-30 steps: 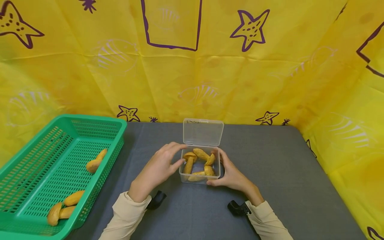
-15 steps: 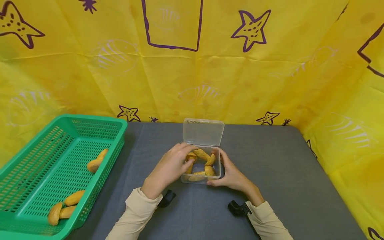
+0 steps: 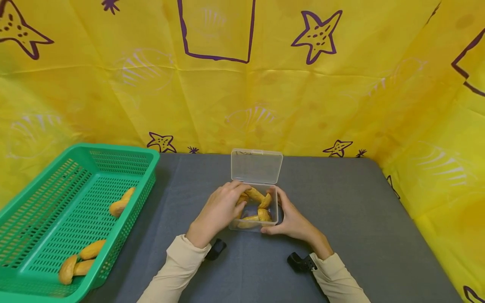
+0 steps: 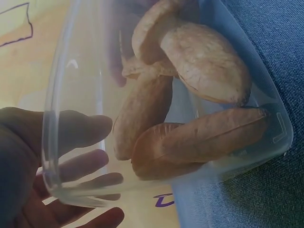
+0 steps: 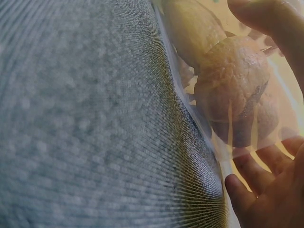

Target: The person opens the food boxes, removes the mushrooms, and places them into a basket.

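A clear plastic box [image 3: 254, 227] with its hinged lid [image 3: 257, 167] raised stands on the table, holding several brown-yellow mushrooms [image 3: 254, 195]. My right hand [image 3: 293, 221] grips the box at its right side, thumb at the near wall and fingers round the far right. My left hand [image 3: 221, 208] reaches over the left rim into the box, partly covering a mushroom [image 3: 243, 197] there. In the left wrist view the thumb and spread fingers [image 4: 76, 166] show through the clear wall, thumb tip close to a mushroom stem [image 4: 142, 107]; no firm grasp shows.
To the left stands a green slotted basket [image 3: 149, 181] with several more mushrooms [image 3: 122, 203] inside. A grey cloth [image 3: 341, 202] covers the table. Behind and to the right hangs a yellow printed curtain [image 3: 288, 92].
My left hand has moved right, from beside the left rim to over and into the box, covering the left mushroom. The right hand has kept its hold.
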### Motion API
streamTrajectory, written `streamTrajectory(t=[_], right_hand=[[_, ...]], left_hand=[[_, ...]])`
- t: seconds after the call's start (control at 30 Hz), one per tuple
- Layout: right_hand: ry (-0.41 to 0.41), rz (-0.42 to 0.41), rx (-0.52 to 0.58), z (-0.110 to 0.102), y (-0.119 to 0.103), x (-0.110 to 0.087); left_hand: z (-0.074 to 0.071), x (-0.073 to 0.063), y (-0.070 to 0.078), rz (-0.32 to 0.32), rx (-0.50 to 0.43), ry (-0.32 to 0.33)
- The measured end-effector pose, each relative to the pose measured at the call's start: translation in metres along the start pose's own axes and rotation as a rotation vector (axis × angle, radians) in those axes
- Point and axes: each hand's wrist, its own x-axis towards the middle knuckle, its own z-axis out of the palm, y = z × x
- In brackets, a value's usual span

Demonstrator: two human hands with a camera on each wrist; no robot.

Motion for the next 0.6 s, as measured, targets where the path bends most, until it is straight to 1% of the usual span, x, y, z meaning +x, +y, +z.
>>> streamTrajectory(t=[0.17,0.4,0.6], right_hand=[[0.0,0.004,0.004,0.001,0.001,0.0],[0.001,0.014,0.013,0.001,0.001,0.001],[-0.009,0.013,0.019,0.0,0.0,0.001]], left_hand=[[0.005,0.002,-0.001,0.006,-0.006,0.002],[0.011,0.004,-0.001,0.012,0.03,0.002],[0.013,0.006,0.003,-0.008,0.049,-0.019]])
